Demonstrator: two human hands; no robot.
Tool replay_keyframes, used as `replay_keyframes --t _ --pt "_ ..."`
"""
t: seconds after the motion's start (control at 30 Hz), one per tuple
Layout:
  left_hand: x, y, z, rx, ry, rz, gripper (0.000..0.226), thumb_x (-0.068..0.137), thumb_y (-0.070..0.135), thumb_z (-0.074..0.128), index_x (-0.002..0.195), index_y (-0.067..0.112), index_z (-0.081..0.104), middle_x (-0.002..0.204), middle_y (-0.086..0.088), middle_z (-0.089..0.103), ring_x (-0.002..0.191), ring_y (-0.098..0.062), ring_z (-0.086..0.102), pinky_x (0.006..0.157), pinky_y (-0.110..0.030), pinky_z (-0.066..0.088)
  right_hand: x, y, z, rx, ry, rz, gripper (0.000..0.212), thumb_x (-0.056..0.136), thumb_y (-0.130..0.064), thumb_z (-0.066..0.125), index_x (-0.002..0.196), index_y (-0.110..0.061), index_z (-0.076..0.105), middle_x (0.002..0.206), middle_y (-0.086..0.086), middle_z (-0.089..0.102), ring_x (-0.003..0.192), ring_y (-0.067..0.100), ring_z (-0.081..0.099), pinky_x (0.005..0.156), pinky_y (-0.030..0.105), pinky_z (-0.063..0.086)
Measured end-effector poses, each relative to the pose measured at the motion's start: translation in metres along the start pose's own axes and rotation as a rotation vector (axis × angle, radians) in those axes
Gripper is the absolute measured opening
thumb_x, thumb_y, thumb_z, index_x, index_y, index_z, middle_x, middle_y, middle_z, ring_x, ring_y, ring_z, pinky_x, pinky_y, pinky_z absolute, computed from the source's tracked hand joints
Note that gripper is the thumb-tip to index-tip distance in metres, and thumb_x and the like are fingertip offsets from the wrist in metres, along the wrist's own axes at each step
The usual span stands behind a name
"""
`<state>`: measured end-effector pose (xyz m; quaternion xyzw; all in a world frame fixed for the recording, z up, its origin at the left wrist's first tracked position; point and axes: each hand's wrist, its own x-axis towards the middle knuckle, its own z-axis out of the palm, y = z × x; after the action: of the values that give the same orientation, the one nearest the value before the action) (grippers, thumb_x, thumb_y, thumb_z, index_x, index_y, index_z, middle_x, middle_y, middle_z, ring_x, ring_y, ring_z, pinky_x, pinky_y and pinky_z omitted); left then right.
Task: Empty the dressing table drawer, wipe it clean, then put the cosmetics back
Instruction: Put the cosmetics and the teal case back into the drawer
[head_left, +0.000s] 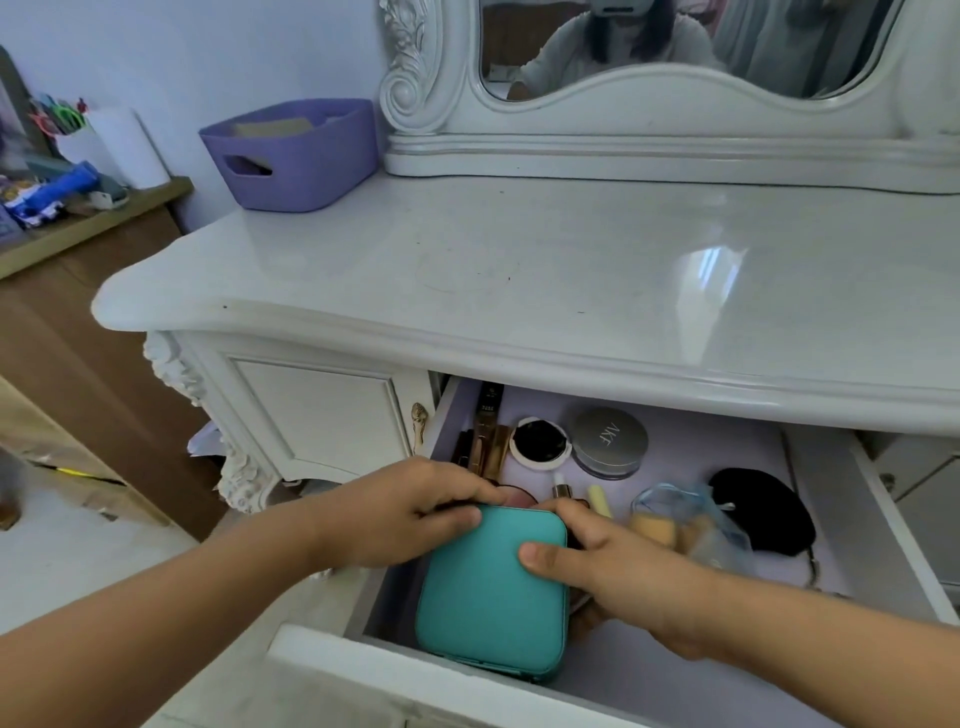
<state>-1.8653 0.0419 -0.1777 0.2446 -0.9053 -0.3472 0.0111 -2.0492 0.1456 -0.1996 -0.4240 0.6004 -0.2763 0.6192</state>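
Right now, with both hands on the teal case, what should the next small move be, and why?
Probably lift the teal case out onto the tabletop: the left hand and right hand grip its sides, and the drawer is still full of cosmetics.

Glossy white dressing-table top (545, 249): open across its middle and front; purple plastic basket (293, 153) at back left corner. Open lilac-lined drawer (826, 499): teal zip case (491, 592) fills front left; round compacts, tubes, bagged sponges crowd the middle; bare liner front right.
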Motion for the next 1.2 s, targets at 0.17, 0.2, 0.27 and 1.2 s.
replay_keyframes --t 0.17,0.2,0.27,1.2 --pt "0.007 -0.005 0.008 0.124 0.018 0.008 0.032 0.090 0.032 0.043 0.115 0.027 0.062 0.104 0.010 0.064 0.093 0.000 0.056 0.082 -0.017 0.044 -0.004 0.004 -0.001 -0.352 0.078 -0.085 0.027 0.092 -0.042 0.048 0.115 -0.028 0.050 0.094 0.005 0.062 0.072 0.015 0.058 0.061 0.029 0.048" --pt "0.009 -0.006 0.010 0.158 0.004 0.009 0.031 0.089 0.033 0.043 0.112 0.025 0.063 0.104 0.008 0.065 0.091 -0.001 0.056 0.081 -0.019 0.044 -0.005 0.005 -0.002 -0.415 0.083 -0.095 0.027 0.092 -0.040 0.048 0.115 -0.025 0.051 0.093 0.004 0.061 0.072 0.013 0.057 0.060 0.026 0.047" --pt "0.012 -0.006 0.012 0.214 -0.016 0.006 0.027 0.089 0.033 0.045 0.107 0.023 0.063 0.100 0.008 0.066 0.085 -0.002 0.055 0.078 -0.022 0.044 -0.004 0.006 -0.002 -0.444 0.085 -0.106 0.025 0.093 -0.034 0.049 0.115 -0.022 0.052 0.090 0.001 0.060 0.071 0.011 0.057 0.058 0.022 0.046" --pt "0.040 -0.004 0.029 -0.025 -0.113 0.012 0.056 0.082 0.033 0.068 0.132 0.025 0.045 0.132 0.006 0.044 0.121 -0.001 0.040 0.105 -0.023 0.035 0.011 0.026 0.010 -0.242 0.146 -0.157 0.060 0.062 -0.037 0.064 0.119 -0.028 0.048 0.123 -0.005 0.051 0.115 0.010 0.050 0.100 0.034 0.045"
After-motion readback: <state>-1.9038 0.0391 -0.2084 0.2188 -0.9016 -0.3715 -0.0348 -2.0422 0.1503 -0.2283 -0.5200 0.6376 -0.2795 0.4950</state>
